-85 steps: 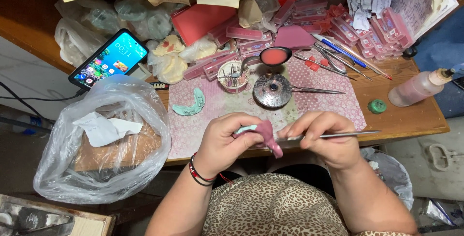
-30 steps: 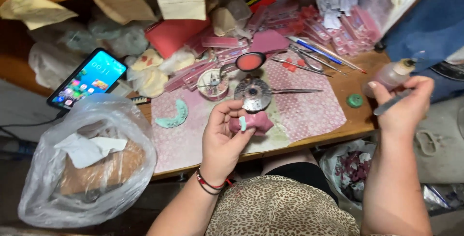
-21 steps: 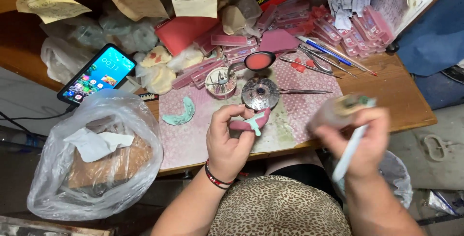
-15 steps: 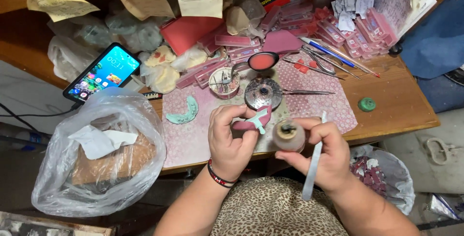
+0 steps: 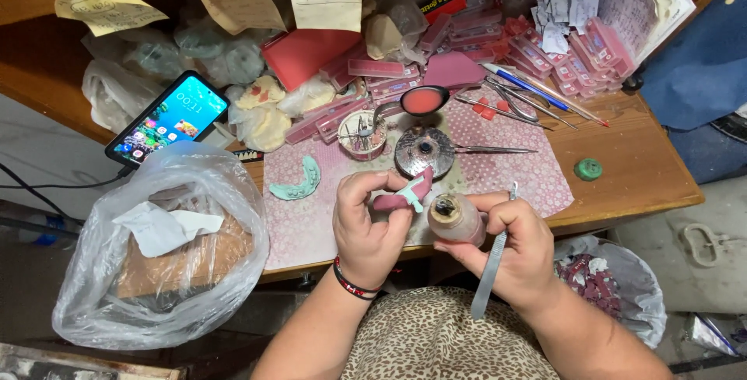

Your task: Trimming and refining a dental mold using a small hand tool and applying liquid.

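Left hand [image 5: 366,228] grips the pink wax denture base [image 5: 401,197] over the worktop [image 5: 622,170] edge, with right hand [image 5: 517,252], at 3 o'clock, holding small bottle [image 5: 455,218] and metal spatula [image 5: 490,271] together, keeping both within reach.

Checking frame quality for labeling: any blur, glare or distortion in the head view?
Head view: sharp, no motion blur on the left hand or right hand; light even, shadows soft; phone screen bright but readable; mild wide-angle bowing at the edges.
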